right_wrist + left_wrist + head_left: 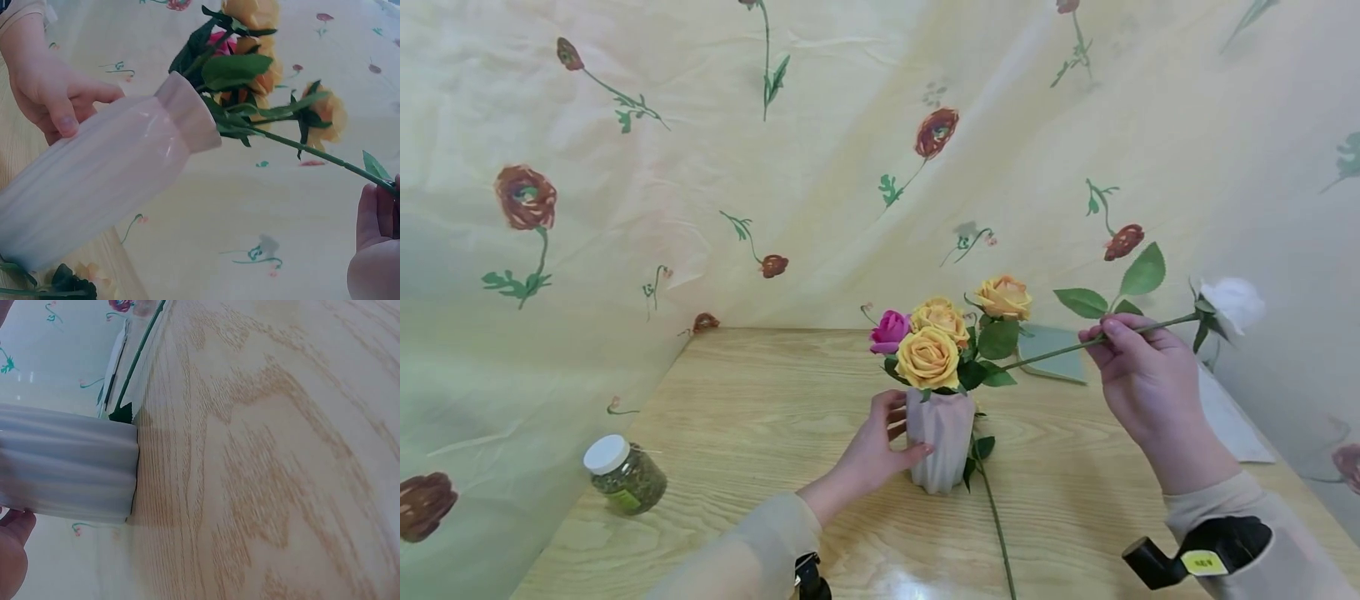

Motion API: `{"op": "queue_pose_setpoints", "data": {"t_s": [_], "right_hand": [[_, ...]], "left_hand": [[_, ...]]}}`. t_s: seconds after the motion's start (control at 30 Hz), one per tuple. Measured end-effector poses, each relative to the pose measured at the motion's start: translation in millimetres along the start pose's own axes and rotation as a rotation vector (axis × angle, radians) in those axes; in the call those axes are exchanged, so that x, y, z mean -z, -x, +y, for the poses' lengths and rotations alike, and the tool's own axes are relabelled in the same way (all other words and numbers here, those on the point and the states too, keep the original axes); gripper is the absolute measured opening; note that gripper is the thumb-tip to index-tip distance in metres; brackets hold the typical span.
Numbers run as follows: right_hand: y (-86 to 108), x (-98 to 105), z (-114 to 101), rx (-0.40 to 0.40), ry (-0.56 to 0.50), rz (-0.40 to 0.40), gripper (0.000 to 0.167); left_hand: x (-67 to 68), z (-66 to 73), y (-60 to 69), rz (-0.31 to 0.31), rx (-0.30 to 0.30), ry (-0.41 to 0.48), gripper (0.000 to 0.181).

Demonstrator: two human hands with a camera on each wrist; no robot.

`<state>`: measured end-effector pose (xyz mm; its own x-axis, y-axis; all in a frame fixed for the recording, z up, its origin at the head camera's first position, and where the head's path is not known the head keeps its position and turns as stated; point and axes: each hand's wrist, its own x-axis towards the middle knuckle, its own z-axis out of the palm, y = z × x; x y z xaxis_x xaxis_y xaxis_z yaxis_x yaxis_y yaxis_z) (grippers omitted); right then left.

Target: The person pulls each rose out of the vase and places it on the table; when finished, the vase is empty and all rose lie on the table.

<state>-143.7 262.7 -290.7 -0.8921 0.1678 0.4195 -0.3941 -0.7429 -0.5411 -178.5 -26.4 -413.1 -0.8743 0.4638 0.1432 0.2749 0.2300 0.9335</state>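
Note:
A pale ribbed vase (pixel 938 442) stands on the table, holding several yellow roses (pixel 928 358) and a magenta rose (pixel 890 332). My left hand (pixel 874 446) grips the vase's left side, thumb in front and fingers curled behind; the left wrist view shows part of the vase (pixel 69 465). My right hand (pixel 1150 379) pinches the green stem of a white rose (pixel 1231 305), held sideways right of the vase. Its stem (pixel 331 159) reaches the bouquet's leaves in the right wrist view; I cannot tell whether its tip is inside the vase.
Another leafy stem (pixel 996 517) lies on the table by the vase's right side, with a peach-coloured bloom (pixel 97 278). A white-lidded jar (pixel 627 477) stands at the left edge. A teal flat pad (pixel 1052 354) and a white sheet (pixel 1228 417) lie to the right. Floral cloth hangs behind.

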Motion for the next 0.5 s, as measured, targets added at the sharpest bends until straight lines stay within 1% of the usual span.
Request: {"op": "queue_pose_setpoints", "data": {"t_s": [0.23,0.5], "right_hand": [[-4.9,20.8,-8.7,-0.023,-0.119,0.056,0.022],[-8.0,44.1,-17.0,-0.087,-0.203,0.130,0.020]], "left_hand": [[-0.5,-1.0,-1.0,0.007,-0.008,-0.003,0.072],[-0.7,-1.9,-0.9,0.008,-0.003,-0.003,0.072]]}}
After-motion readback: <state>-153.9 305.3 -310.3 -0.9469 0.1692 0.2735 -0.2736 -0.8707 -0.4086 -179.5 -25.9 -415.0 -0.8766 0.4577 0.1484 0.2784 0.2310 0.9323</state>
